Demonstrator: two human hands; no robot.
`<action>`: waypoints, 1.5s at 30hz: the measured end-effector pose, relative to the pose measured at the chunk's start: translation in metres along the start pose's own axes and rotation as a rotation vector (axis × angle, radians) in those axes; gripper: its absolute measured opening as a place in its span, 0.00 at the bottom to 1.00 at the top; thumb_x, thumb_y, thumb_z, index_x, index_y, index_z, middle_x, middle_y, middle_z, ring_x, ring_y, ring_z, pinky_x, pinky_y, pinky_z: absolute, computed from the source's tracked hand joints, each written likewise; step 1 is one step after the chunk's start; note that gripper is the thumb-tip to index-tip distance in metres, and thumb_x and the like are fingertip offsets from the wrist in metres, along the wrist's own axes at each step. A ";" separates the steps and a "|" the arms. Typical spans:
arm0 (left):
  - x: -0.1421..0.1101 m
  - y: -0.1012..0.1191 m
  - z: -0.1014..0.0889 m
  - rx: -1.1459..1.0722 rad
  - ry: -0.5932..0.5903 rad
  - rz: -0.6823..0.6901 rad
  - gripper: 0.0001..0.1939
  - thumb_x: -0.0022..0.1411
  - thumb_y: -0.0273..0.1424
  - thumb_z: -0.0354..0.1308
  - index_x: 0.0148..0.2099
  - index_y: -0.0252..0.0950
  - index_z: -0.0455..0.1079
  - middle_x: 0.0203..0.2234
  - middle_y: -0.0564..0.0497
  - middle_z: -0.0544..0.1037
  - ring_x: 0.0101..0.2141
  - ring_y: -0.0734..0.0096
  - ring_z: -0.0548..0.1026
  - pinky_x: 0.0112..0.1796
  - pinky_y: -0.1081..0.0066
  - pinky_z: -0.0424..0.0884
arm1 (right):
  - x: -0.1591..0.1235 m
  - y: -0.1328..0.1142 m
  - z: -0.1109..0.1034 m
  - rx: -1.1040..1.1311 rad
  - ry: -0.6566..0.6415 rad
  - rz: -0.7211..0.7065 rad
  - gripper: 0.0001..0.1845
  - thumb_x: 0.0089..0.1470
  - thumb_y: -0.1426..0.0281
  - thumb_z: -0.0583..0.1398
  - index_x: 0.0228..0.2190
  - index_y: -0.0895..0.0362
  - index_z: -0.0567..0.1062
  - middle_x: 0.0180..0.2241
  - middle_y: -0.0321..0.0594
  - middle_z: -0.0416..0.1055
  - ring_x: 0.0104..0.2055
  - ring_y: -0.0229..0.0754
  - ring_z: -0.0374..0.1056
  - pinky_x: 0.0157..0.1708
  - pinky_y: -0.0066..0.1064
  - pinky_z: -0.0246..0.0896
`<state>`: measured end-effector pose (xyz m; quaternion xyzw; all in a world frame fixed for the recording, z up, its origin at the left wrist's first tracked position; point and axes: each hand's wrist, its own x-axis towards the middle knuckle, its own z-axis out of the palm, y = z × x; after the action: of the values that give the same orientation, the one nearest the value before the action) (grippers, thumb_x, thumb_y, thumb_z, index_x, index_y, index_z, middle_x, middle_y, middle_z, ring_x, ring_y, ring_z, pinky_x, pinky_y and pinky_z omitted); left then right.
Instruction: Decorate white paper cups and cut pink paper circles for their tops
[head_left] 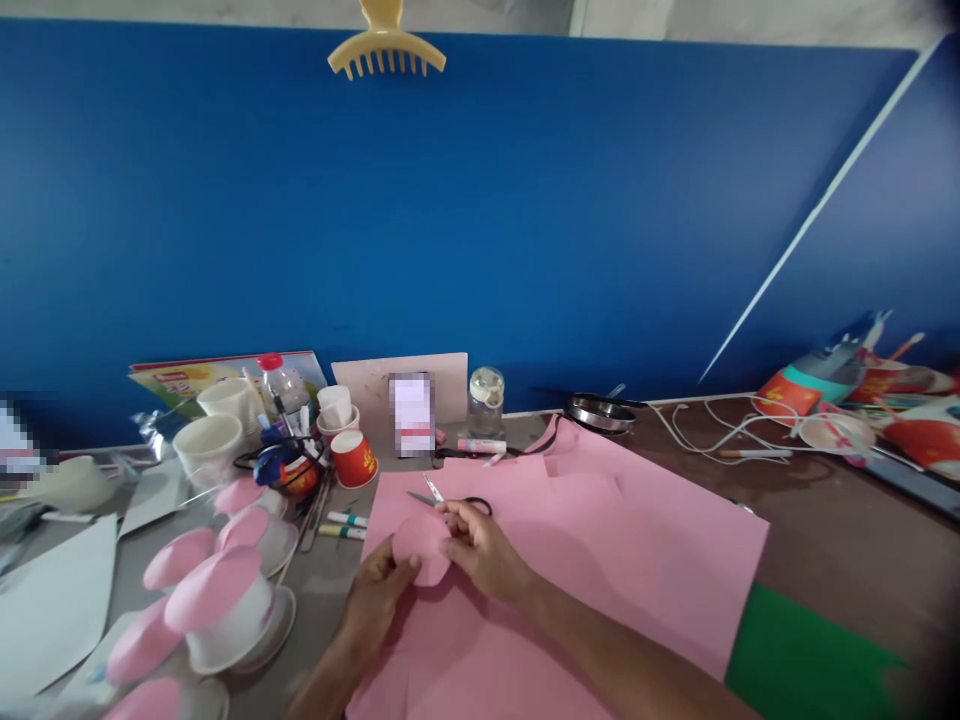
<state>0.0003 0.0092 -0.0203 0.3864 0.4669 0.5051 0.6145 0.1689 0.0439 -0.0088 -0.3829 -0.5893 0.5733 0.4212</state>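
Between my two hands is a round pink paper piece (421, 548), held over a large pink paper sheet (660, 540). My left hand (380, 592) pinches its left edge, thumb on top. Its right edge is in the fingers of my right hand (480, 548). Just beyond my right fingers a pair of scissors (480, 505) lies on the sheet, blades apart and one black handle loop showing, the rest partly hidden. To the left stand several white paper cups (229, 622) with pink paper rounds (214, 588) on top.
A red paper cup (354, 460), markers (343, 532) and a propped phone (412, 415) stand beyond my hands. A glass jar (487, 400) is near the blue partition (480, 220). White cables (697, 430) run to the right. Green paper (806, 650) lies at the lower right.
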 end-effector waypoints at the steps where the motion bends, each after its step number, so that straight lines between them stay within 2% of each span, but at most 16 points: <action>1: 0.000 0.001 0.001 0.002 -0.004 0.008 0.19 0.48 0.36 0.68 0.42 0.34 0.73 0.26 0.51 0.77 0.27 0.71 0.73 0.29 0.73 0.69 | 0.001 0.001 0.000 0.009 0.023 0.004 0.21 0.46 0.72 0.59 0.45 0.57 0.68 0.25 0.31 0.64 0.26 0.36 0.61 0.28 0.27 0.56; 5: 0.001 0.000 0.003 -0.051 0.060 0.044 0.24 0.46 0.36 0.69 0.45 0.36 0.69 0.24 0.55 0.74 0.19 0.78 0.68 0.22 0.75 0.65 | 0.009 0.006 -0.008 0.002 0.107 -0.022 0.20 0.45 0.72 0.57 0.43 0.58 0.67 0.22 0.28 0.59 0.24 0.34 0.56 0.25 0.26 0.53; 9: 0.001 -0.002 0.001 -0.086 0.154 0.070 0.23 0.50 0.39 0.66 0.46 0.38 0.66 0.18 0.60 0.68 0.17 0.76 0.66 0.20 0.74 0.65 | 0.012 0.007 -0.016 -0.101 0.212 -0.089 0.17 0.47 0.71 0.56 0.42 0.58 0.67 0.22 0.28 0.57 0.24 0.34 0.56 0.25 0.25 0.54; 12: -0.002 0.003 -0.001 0.058 0.280 0.131 0.22 0.50 0.43 0.64 0.44 0.37 0.68 0.18 0.58 0.68 0.19 0.74 0.66 0.22 0.73 0.66 | 0.010 0.006 -0.017 -0.218 0.203 -0.136 0.14 0.49 0.71 0.55 0.40 0.58 0.69 0.22 0.29 0.56 0.24 0.35 0.56 0.25 0.25 0.54; 15: -0.004 0.013 -0.004 0.255 0.455 0.231 0.21 0.46 0.46 0.64 0.38 0.37 0.72 0.24 0.53 0.73 0.25 0.69 0.70 0.28 0.70 0.69 | 0.007 0.005 -0.015 -0.295 0.157 -0.156 0.13 0.50 0.71 0.54 0.40 0.59 0.70 0.21 0.29 0.56 0.23 0.35 0.56 0.24 0.26 0.54; 18: -0.005 0.019 -0.006 0.370 0.536 0.314 0.19 0.46 0.46 0.62 0.35 0.38 0.73 0.27 0.50 0.74 0.29 0.63 0.72 0.32 0.66 0.70 | 0.005 0.003 -0.014 -0.371 0.146 -0.165 0.14 0.51 0.71 0.53 0.40 0.60 0.70 0.20 0.30 0.58 0.23 0.36 0.58 0.25 0.26 0.56; 23: -0.001 0.014 -0.011 0.473 0.525 0.435 0.13 0.53 0.42 0.58 0.36 0.38 0.71 0.30 0.49 0.74 0.33 0.61 0.72 0.37 0.64 0.68 | 0.005 0.007 -0.015 -0.519 0.178 -0.212 0.15 0.54 0.70 0.51 0.41 0.60 0.71 0.23 0.37 0.68 0.26 0.39 0.64 0.28 0.27 0.60; 29: 0.003 0.005 -0.019 0.532 0.560 0.507 0.11 0.55 0.38 0.57 0.38 0.39 0.70 0.33 0.48 0.72 0.37 0.60 0.72 0.41 0.63 0.67 | 0.006 0.013 -0.020 -0.684 0.163 -0.274 0.16 0.56 0.71 0.50 0.44 0.60 0.70 0.26 0.40 0.72 0.26 0.41 0.68 0.29 0.28 0.63; 40: 0.006 0.002 -0.027 0.513 0.584 0.478 0.13 0.53 0.39 0.58 0.39 0.39 0.70 0.35 0.48 0.74 0.38 0.60 0.73 0.41 0.62 0.68 | 0.010 0.018 -0.022 -0.726 0.178 -0.366 0.16 0.58 0.71 0.48 0.45 0.59 0.69 0.27 0.41 0.74 0.28 0.42 0.71 0.32 0.29 0.65; 45: 0.007 0.008 -0.028 0.549 0.578 0.489 0.14 0.52 0.39 0.58 0.39 0.38 0.70 0.34 0.47 0.73 0.37 0.59 0.73 0.39 0.62 0.69 | 0.015 0.020 -0.027 -0.658 0.263 -0.333 0.17 0.57 0.72 0.48 0.45 0.59 0.69 0.29 0.43 0.75 0.31 0.44 0.73 0.34 0.30 0.66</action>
<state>-0.0286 0.0176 -0.0219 0.4770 0.6306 0.5796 0.1972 0.1885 0.0687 -0.0283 -0.4669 -0.7368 0.2233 0.4351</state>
